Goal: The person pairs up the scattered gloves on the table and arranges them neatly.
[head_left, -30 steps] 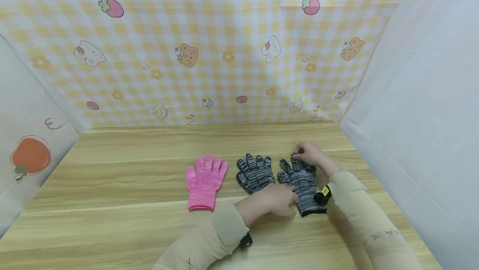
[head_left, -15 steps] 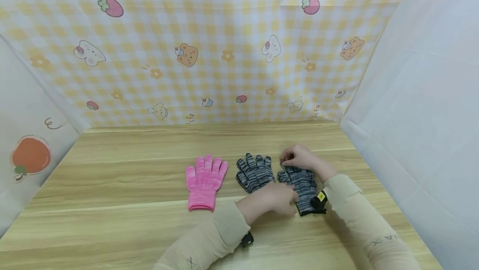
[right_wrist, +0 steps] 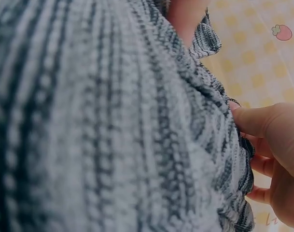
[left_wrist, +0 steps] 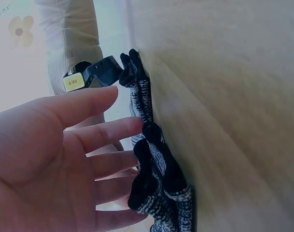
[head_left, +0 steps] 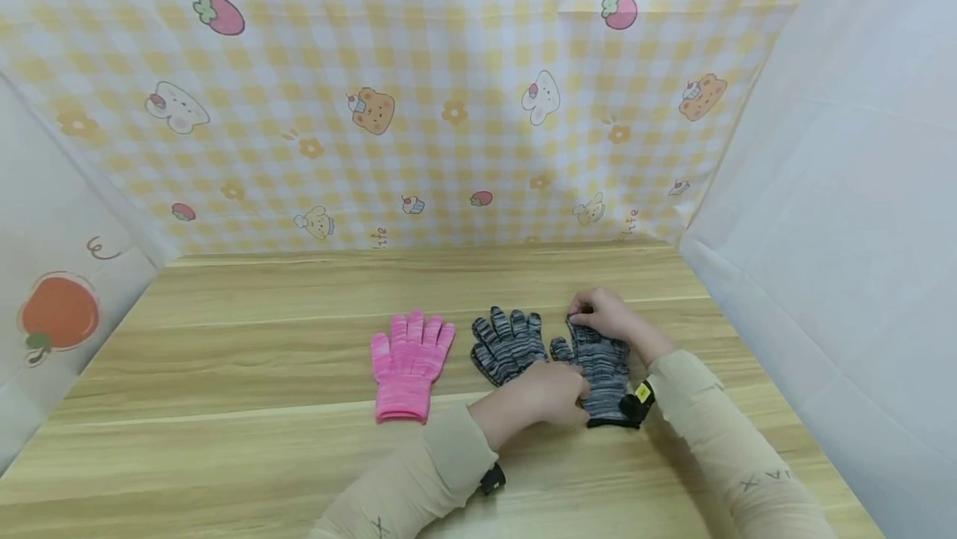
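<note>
A dark grey marled knit glove [head_left: 607, 377] lies at the right in the head view, its black-edged cuff toward me. My right hand [head_left: 604, 315] pinches this glove at its finger end; in the right wrist view, thumb and fingers [right_wrist: 277, 145] meet at the edge of the knit [right_wrist: 113, 121]. My left hand [head_left: 546, 394] lies low between that glove and a second grey glove [head_left: 510, 344], covering the second one's cuff. The left wrist view shows the left hand's [left_wrist: 45, 150] extended fingers by the black cuffs [left_wrist: 161, 159], with the thumb apart from them.
A pink knit glove [head_left: 407, 365] lies flat to the left of the grey ones, fingers pointing away. The wooden table [head_left: 224, 356] meets a yellow checked cloth [head_left: 449, 157] at the back and a white cloth wall [head_left: 837, 232] on the right.
My right hand has moved slightly left along the finger ends of the right grey glove. That glove has shifted a little left and turned straighter. My left hand has hardly moved.
</note>
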A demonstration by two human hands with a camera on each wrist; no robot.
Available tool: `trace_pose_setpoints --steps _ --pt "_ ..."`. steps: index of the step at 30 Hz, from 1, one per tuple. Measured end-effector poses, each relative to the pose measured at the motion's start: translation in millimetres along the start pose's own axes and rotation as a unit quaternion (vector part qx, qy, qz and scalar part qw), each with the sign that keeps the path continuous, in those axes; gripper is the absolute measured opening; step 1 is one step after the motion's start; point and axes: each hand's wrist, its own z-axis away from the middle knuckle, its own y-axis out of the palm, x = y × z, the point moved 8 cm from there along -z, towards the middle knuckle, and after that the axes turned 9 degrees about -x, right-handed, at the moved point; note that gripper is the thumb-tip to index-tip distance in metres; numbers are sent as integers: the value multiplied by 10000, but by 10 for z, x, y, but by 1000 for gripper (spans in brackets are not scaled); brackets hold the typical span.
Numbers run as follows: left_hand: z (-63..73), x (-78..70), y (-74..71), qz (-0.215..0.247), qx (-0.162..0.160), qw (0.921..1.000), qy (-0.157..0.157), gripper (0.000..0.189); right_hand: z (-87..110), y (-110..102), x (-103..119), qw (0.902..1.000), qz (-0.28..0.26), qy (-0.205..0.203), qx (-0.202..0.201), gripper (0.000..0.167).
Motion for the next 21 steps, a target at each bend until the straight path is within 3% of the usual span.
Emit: trace_pose_setpoints --steps 4,10,17,21 --pt "6 -1 -1 -52 -65 10000 -10 34 5 -18 -5 9998 -185 60 -27 6" --pt "9 -20 1 -179 -211 9996 34 32 34 -157 -97 9974 -522 417 -267 22" --pt "13 -82 -28 -389 -611 9970 255 30 153 -342 -300 9955 -500 692 -410 25" --pt "37 -117 -23 -427 -615 9965 364 37 219 -373 -400 9954 -473 752 -360 26"
